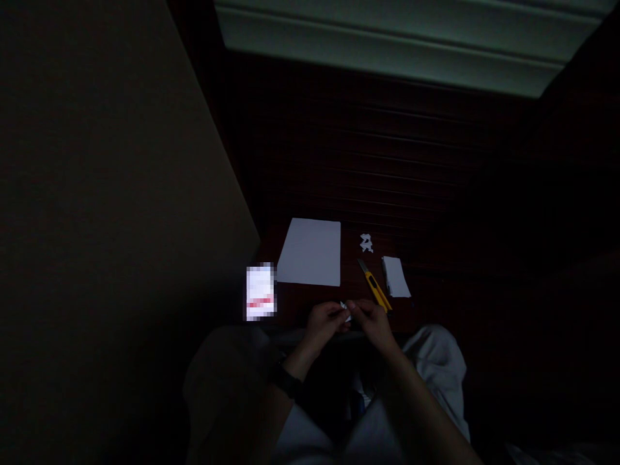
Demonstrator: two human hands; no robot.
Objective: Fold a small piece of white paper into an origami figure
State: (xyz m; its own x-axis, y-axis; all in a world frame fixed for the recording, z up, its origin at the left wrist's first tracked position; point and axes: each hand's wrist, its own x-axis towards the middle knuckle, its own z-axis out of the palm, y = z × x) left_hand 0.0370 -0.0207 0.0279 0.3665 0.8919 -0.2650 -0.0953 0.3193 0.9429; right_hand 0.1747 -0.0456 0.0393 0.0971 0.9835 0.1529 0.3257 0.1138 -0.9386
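Between my two hands, at the near edge of the dark table, is a small piece of folded white paper (347, 312). My left hand (327, 320) pinches it from the left, fingers closed. From the right, my right hand (369, 319) closes its thumb and fingers on the same piece. The fingers hide much of the paper, so its full shape cannot be made out. A yellow utility knife (375, 289) lies just beyond my right hand. Farther back sits a little cluster of small folded white paper pieces (367, 243).
A large white sheet (310, 253) lies flat at the left of the table (303, 303). To its near left glows a bright, blurred-out screen-like rectangle (260, 290). A stack of small white papers (396, 276) lies right of the knife. A wall (145, 161) rises on the left.
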